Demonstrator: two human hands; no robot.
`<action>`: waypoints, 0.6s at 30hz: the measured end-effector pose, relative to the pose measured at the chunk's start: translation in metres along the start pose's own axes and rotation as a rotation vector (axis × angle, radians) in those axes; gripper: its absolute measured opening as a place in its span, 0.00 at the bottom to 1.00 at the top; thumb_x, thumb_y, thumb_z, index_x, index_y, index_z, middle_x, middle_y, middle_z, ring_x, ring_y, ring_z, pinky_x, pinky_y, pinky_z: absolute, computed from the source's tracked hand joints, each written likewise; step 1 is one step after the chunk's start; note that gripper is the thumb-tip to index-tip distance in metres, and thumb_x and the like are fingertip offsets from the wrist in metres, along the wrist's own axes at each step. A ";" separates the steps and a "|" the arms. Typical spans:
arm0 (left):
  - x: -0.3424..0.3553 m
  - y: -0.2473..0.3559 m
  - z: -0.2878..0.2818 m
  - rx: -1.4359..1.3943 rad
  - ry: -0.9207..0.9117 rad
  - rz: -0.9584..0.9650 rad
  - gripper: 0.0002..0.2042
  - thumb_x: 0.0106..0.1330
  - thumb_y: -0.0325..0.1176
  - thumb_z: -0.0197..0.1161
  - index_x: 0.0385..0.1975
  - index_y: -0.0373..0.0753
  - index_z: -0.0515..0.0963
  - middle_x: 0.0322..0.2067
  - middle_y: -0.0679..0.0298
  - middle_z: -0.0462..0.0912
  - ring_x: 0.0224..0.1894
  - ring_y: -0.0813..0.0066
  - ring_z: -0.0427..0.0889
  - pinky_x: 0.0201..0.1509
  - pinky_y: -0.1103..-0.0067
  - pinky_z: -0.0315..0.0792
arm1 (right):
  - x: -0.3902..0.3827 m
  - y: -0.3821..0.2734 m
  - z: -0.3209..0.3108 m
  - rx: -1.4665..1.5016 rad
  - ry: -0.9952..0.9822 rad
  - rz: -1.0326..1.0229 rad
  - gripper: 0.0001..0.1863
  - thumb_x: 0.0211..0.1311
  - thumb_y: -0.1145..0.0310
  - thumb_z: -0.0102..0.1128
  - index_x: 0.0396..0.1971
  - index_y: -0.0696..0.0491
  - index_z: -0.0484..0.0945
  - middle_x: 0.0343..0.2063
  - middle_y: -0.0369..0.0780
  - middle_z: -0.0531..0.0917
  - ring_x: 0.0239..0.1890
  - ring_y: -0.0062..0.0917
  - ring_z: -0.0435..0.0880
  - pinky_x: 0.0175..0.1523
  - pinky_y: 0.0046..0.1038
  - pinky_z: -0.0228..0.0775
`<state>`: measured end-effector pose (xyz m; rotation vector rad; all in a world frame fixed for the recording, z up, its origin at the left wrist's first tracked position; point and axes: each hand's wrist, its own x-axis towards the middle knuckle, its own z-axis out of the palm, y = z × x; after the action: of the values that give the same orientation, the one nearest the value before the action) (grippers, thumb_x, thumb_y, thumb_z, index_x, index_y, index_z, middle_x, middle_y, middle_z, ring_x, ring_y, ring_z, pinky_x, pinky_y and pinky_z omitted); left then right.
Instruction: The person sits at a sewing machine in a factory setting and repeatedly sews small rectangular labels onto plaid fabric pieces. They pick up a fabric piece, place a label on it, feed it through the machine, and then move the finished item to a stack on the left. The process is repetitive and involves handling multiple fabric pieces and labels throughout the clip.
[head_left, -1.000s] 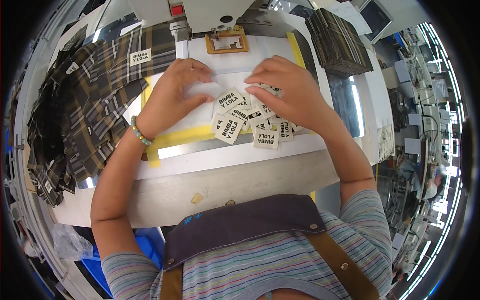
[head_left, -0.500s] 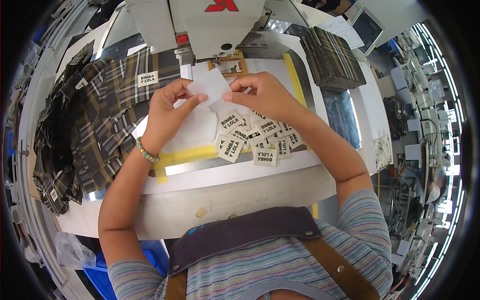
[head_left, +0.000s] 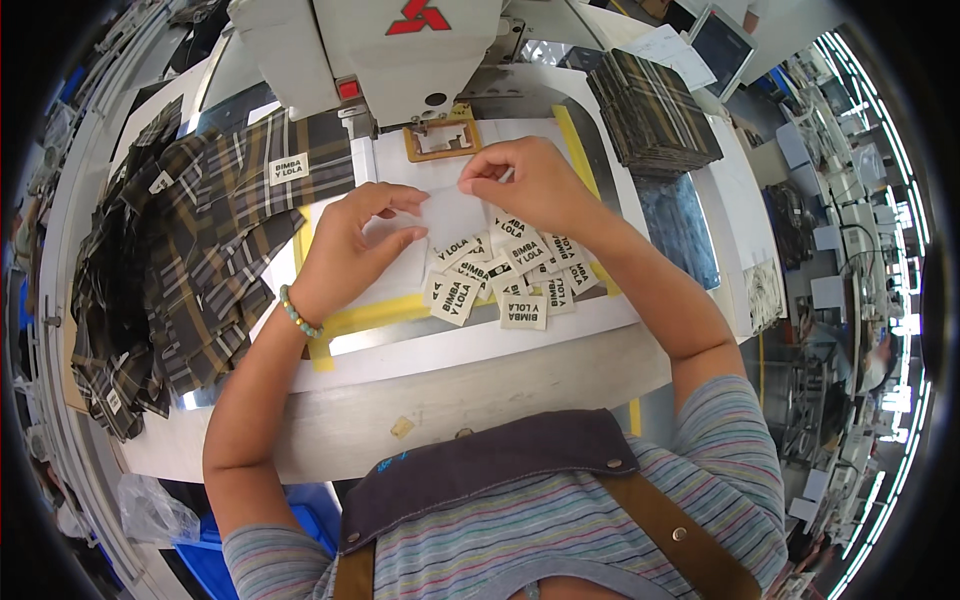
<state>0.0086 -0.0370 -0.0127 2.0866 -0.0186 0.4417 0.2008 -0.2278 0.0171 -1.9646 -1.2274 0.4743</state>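
Observation:
A thin, translucent white square sheet (head_left: 452,213) is between my two hands, over the white work surface and the edge of a label pile. My right hand (head_left: 530,185) pinches its upper right corner between thumb and fingertips. On the other side, my left hand (head_left: 365,240) has thumb and fingers apart, close to the sheet's left edge. Just below lies a loose heap of cream square labels (head_left: 525,258) with dark lettering, some overlapping at odd angles. Beyond the hands, a small orange-brown frame (head_left: 443,153) sits under the head of a white machine (head_left: 410,60).
Brown-black plaid fabric pieces (head_left: 215,240), some bearing labels, spread across the left. At the far right stands a tall stack of folded plaid pieces (head_left: 655,110), near a screen (head_left: 722,45). Yellow tape (head_left: 375,313) borders the work area. A blue bin (head_left: 215,560) is below the table's left.
The sheet has been lowered from upright between both hands to nearly flat. My left fingers have spread and come off it; my right hand still pinches its corner.

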 end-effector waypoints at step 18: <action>0.015 -0.003 0.019 0.819 -0.206 0.142 0.29 0.78 0.48 0.60 0.73 0.39 0.70 0.75 0.57 0.71 0.78 0.42 0.62 0.81 0.53 0.55 | 0.049 0.073 -0.006 -0.152 0.292 -0.025 0.13 0.63 0.60 0.69 0.41 0.51 0.92 0.49 0.43 0.88 0.56 0.40 0.84 0.63 0.37 0.75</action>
<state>0.0285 -0.0488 -0.0190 2.9460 -0.1253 0.3452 0.2710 -0.2055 -0.0304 -2.0559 -1.1259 0.0770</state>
